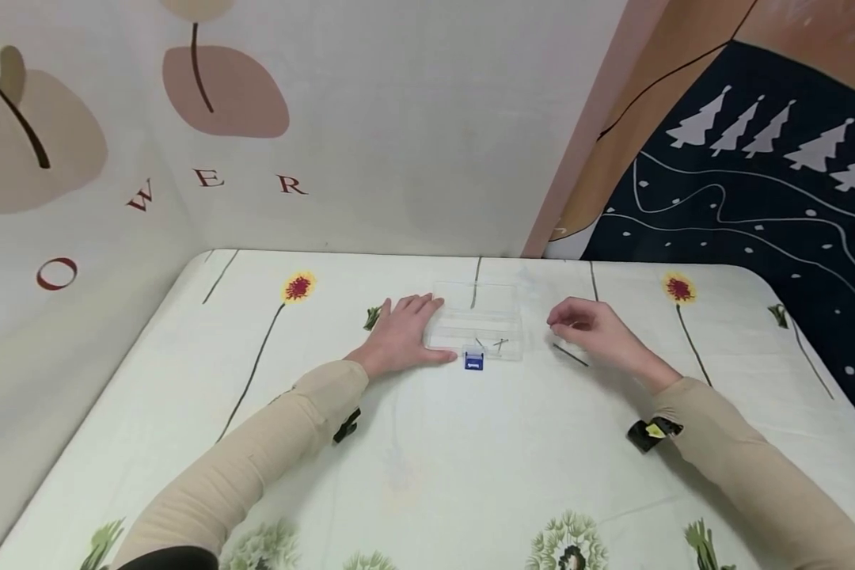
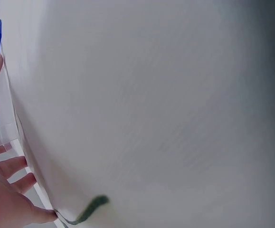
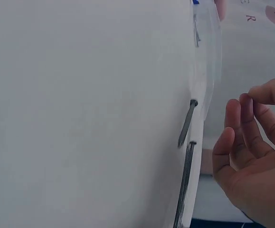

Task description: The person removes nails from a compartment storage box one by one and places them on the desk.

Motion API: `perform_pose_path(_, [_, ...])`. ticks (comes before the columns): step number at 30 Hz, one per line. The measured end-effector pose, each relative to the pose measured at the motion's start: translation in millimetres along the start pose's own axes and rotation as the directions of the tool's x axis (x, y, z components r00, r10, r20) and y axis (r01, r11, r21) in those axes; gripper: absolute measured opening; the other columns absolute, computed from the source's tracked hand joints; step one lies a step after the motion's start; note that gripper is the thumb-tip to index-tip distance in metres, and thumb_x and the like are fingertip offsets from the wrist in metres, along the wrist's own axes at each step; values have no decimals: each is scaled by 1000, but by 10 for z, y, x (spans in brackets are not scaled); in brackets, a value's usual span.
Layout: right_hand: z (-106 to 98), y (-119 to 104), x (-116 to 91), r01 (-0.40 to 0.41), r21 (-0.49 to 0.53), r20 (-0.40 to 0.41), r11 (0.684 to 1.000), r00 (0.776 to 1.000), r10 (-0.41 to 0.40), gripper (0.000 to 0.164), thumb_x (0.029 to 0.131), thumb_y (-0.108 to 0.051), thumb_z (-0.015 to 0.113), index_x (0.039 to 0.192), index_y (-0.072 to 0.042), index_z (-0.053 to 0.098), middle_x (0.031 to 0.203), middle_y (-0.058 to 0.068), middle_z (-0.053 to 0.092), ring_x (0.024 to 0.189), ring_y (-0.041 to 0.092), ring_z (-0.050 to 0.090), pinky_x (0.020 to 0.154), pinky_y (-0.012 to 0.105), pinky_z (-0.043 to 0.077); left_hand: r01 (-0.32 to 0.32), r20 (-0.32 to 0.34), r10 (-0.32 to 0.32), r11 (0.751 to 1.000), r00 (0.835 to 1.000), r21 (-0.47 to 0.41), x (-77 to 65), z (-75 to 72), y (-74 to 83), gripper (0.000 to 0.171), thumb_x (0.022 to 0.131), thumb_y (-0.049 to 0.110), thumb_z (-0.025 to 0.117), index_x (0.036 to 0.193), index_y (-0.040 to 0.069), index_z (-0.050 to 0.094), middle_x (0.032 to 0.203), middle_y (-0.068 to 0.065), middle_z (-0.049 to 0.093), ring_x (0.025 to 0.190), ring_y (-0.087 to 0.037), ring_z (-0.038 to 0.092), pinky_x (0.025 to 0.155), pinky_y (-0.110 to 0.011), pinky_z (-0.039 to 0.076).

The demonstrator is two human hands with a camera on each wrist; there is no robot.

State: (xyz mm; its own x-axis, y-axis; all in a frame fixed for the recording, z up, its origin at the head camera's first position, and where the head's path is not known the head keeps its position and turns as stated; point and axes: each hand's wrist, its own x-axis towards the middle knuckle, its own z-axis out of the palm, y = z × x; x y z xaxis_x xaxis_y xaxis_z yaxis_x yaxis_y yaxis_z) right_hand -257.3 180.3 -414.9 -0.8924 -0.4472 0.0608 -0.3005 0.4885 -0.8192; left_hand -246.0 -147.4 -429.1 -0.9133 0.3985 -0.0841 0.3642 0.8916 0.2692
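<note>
A clear plastic box with its lid folded back lies near the far edge of the table. A blue latch hangs at its front, and a few small nails lie inside. My left hand rests against the box's left side, fingers spread and thumb stretched along the front edge toward the latch. To the box's right, my right hand hovers with loosely bent fingers, thumb and fingertips close together, no object showing between them. Below it on the table lie a long dark nail and a shorter nail.
The white tablecloth is printed with flowers and leaves. A pale wall cloth rises behind the table's far edge. A dark cloth with white trees hangs at the right. Black wrist devices sit at both sleeves.
</note>
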Motion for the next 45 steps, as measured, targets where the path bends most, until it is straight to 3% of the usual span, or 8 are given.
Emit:
perform_pose_path(9, [129,-172,110,43,-16,13,999,999,-43,13,93,-5,62,102,2,67,100,11,67,94,22,59,80,31,48,3,1,-3,1000,1000,-9,-5,5,-5,98,78,68,63,152,12,30,155,-12,27,140,-34,25,110,-63,11])
perform_pose_path(18, [226,-218,154,116,-70,136,991,985,-106,16,92,-4,62,106,-5,69,112,9,62,104,24,54,85,42,46,0,-4,0,1000,1000,-5,-9,9,-12,98,78,68,64,152,12,31,155,-13,29,139,-35,26,110,-64,12])
perform_pose_path(23, [295,-253,168,180,-155,202,971,968,-147,18,90,-7,65,106,-9,72,126,15,54,118,33,44,94,50,38,-1,-6,1,1000,1000,2,2,8,-9,97,78,68,64,151,12,32,155,-12,29,139,-34,27,110,-64,13])
perform_pose_path(28, [367,-285,176,191,-215,242,958,961,-137,22,89,-12,65,109,-14,73,135,15,48,124,38,33,99,57,31,-8,-7,8,1000,1000,5,12,5,-14,97,79,67,64,151,11,33,154,-13,30,138,-35,28,109,-64,15])
perform_pose_path(34, [443,-321,193,245,-280,260,928,950,-173,28,87,-13,68,114,-15,72,138,16,44,122,41,30,96,58,29,-5,-5,5,1000,1000,10,15,-8,-24,97,79,67,64,151,11,32,154,-14,31,138,-35,28,109,-64,15])
perform_pose_path(40, [496,-361,172,279,-394,298,875,940,-166,34,89,-30,68,122,-22,70,144,13,36,123,39,28,88,53,30,0,-7,0,1000,1000,6,15,-5,-29,97,79,66,64,151,10,32,154,-14,31,138,-36,29,109,-63,16])
perform_pose_path(45, [471,-349,124,272,-405,296,873,942,-156,30,90,-30,68,118,-21,71,144,12,36,126,38,27,87,51,29,-5,-8,5,1000,1000,0,26,13,-30,97,79,67,64,151,11,32,154,-14,31,138,-35,29,109,-64,15])
